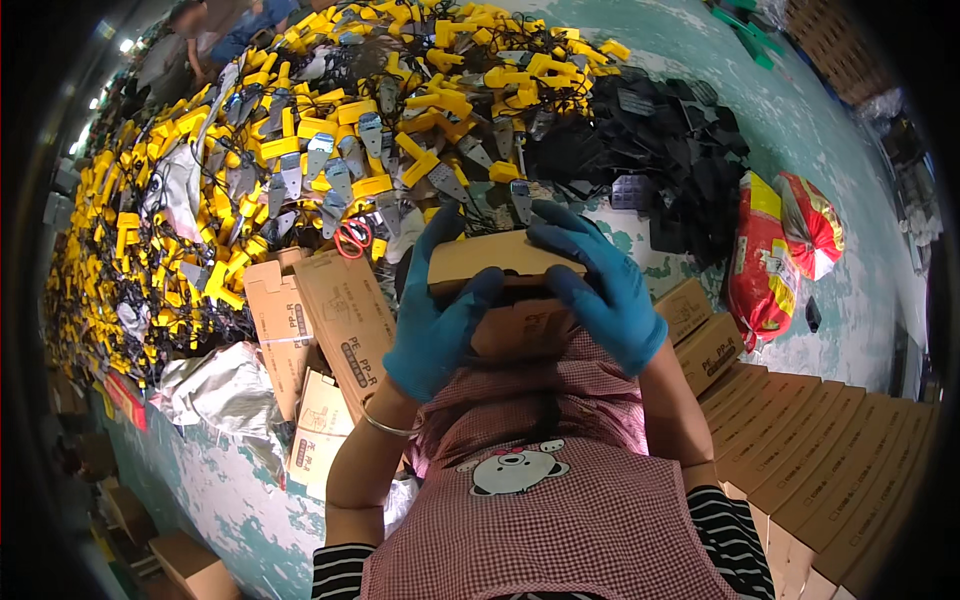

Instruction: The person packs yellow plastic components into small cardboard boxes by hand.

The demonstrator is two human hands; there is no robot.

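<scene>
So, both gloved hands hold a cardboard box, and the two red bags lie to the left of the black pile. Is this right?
Not quite: the head view shows the two red bags to the right of the black pile. The gloved left hand and right hand do hold a cardboard box.

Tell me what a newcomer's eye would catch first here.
Probably the huge heap of yellow and grey plastic pieces, upper left. In the centre, a blue-gloved left hand and blue-gloved right hand hold a brown cardboard box. Bulging red-and-yellow plastic sacks lie at right.
</scene>
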